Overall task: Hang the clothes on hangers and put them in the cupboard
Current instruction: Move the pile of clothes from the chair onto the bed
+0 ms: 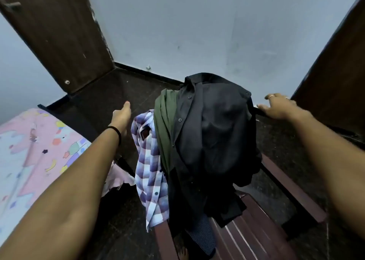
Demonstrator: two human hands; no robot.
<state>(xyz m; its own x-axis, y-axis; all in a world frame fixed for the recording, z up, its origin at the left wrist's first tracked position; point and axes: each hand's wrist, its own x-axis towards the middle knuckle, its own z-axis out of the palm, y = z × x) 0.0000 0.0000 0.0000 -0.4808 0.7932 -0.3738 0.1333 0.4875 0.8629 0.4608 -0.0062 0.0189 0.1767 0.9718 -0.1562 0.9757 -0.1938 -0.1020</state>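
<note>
A heap of clothes hangs over the back of a dark red plastic chair [256, 230]: a black buttoned shirt [213, 133] on top, a green garment [165, 121] beside it, and a purple-and-white checked shirt [152, 173] drooping down the left side. My left hand [121, 117] reaches forward, left of the pile, with straight fingers and holds nothing. My right hand [276, 106] is stretched out to the right of the pile, fingers spread and relaxed, just beside the black shirt's edge. No hanger is visible.
A bed with a pink patterned sheet [33, 151] lies at the left. A brown door [57, 32] stands open at the upper left, and a brown wooden panel [335, 72] rises at the right. The floor [110, 94] is dark, the wall [197, 26] pale.
</note>
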